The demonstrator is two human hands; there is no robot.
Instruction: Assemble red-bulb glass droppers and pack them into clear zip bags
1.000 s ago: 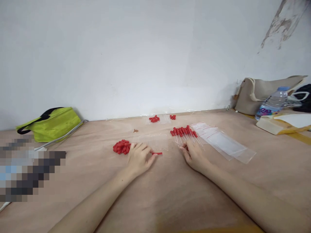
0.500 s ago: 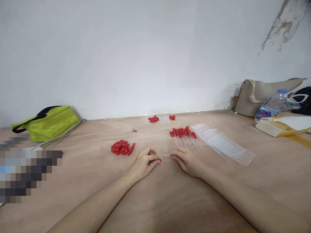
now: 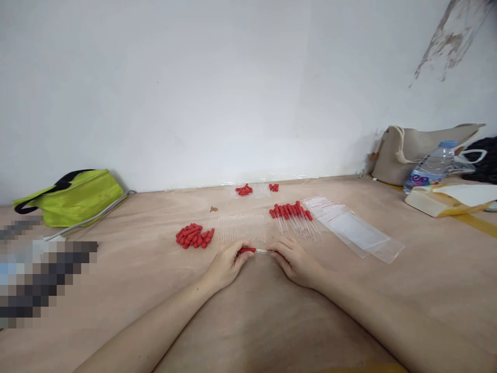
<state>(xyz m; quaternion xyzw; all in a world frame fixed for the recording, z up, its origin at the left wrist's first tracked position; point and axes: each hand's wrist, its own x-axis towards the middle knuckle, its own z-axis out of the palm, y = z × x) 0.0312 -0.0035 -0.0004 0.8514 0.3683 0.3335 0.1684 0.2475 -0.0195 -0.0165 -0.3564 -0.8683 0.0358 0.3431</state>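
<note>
Between the fingers of my left hand (image 3: 232,262) is a red rubber dropper bulb (image 3: 247,250), lying sideways with its open end facing right. My right hand (image 3: 292,260) pinches a clear glass dropper tube (image 3: 262,251), whose left end meets the bulb's mouth; how deep it sits inside I cannot tell. A pile of red bulbs (image 3: 194,236) lies left of my left hand. Just beyond my hands is a row of bare clear tubes (image 3: 241,228). Several droppers with red bulbs fitted (image 3: 292,212) lie side by side beyond my right hand.
Clear zip bags (image 3: 351,228) lie overlapping on the right. Near the wall are more red bulbs (image 3: 244,190) and tubes. A lime-green bag (image 3: 81,199) with a cable stands at the left; a water bottle (image 3: 430,168) and a beige bag (image 3: 388,160) stand at the right.
The gap between the bulb and the tube has closed, and they now touch in line. The bulb shows more clearly between my left fingers. The whole view has shifted slightly.
</note>
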